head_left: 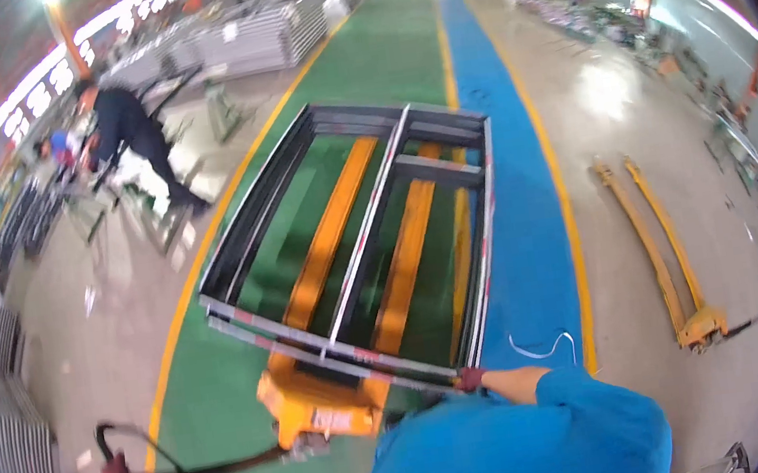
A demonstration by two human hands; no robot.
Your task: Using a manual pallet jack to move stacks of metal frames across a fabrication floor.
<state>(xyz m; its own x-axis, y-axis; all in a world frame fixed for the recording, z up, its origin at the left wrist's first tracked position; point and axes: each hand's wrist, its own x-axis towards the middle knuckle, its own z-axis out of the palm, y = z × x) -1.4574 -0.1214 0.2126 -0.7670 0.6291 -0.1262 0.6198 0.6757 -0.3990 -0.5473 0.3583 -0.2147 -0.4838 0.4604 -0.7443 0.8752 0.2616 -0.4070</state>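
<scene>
A yellow pallet jack (319,402) stands in front of me, its two forks running forward under stacked dark grey rectangular metal frames (266,323), one with a lengthwise bar and a short crosspiece. In a dark red glove, my left hand (115,470) is closed around the black loop handle (151,434) of the jack, which swings out to the left. My right hand (469,379), gloved alike, grips the near edge of the frames close to their right corner.
A second yellow pallet jack (700,326) stands on the grey floor at the right. Another person (130,126) bends over work at the left. Stacked metal profiles (253,42) lie far left. A white strip (545,351) lies on the blue lane (533,245).
</scene>
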